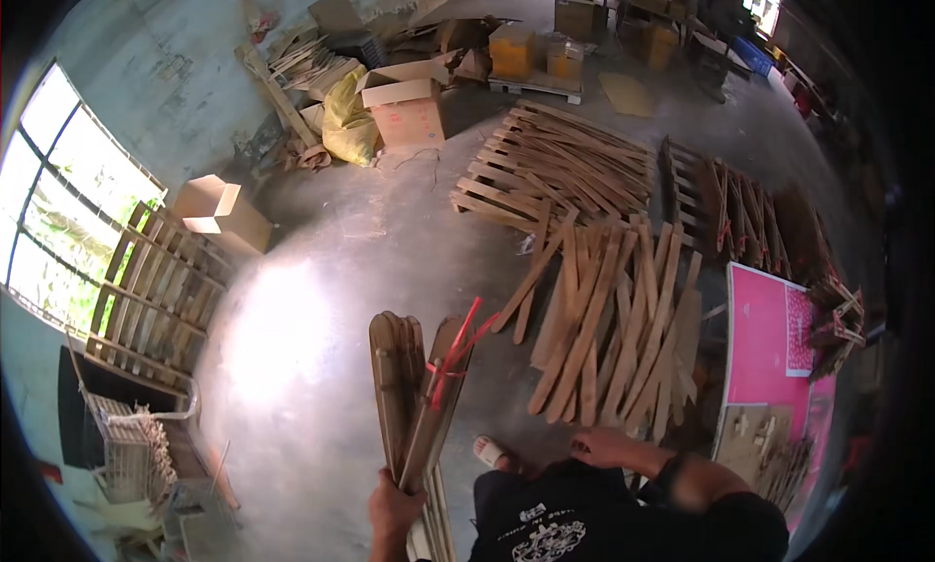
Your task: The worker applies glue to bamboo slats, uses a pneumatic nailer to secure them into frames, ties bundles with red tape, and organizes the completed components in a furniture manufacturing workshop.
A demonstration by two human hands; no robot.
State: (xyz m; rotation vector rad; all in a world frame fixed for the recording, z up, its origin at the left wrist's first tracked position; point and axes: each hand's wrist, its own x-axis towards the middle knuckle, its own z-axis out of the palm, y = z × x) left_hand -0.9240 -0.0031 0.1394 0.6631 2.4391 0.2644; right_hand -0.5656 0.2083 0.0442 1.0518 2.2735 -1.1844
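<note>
My left hand (394,508) is wrapped round the lower part of a bundle of wooden slats (390,392) with rounded ends. The bundle stands roughly upright in front of me, its upper ends fanned into two groups. Red string (443,370) is tied round the right group, with loose ends sticking up. My right hand (602,448) is close to my body, by the near ends of a loose pile of wooden slats (609,318). Its fingers curl inward; what they hold, if anything, is hidden.
Beyond the loose pile, more slats lie on a wooden pallet (487,187). Tied slat bundles (745,211) stand at the right, behind a pink board (765,333). Cardboard boxes (404,114) and a yellow sack (349,124) are at the back. A pallet (161,289) leans under the left window.
</note>
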